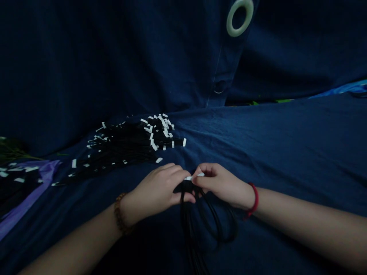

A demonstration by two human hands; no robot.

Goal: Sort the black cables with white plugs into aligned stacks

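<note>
A bundle of thin black cords (pixel 187 225) hangs down from between my two hands, some of it bent into loops at the right. My left hand (pixel 162 187) is closed on the cords near their upper end, thumb below and fingers above. A narrow white strip (pixel 188 178) shows across the top of the bundle. My right hand (pixel 216 181) pinches that strip between thumb and forefinger, and its other end sticks out past the fingertips. Just beyond my left hand lies a pile of similar black cords (pixel 123 147) with white tabs at their ends.
Dark blue cloth (pixel 272 152) covers the surface and also hangs at the back, where a pale ring (pixel 240 18) is set in it. At the left edge, a purple plastic bag (pixel 43 187) lies beside more white-tabbed black cords (pixel 17 179). Blue plastic (pixel 341 88) shows at the far right.
</note>
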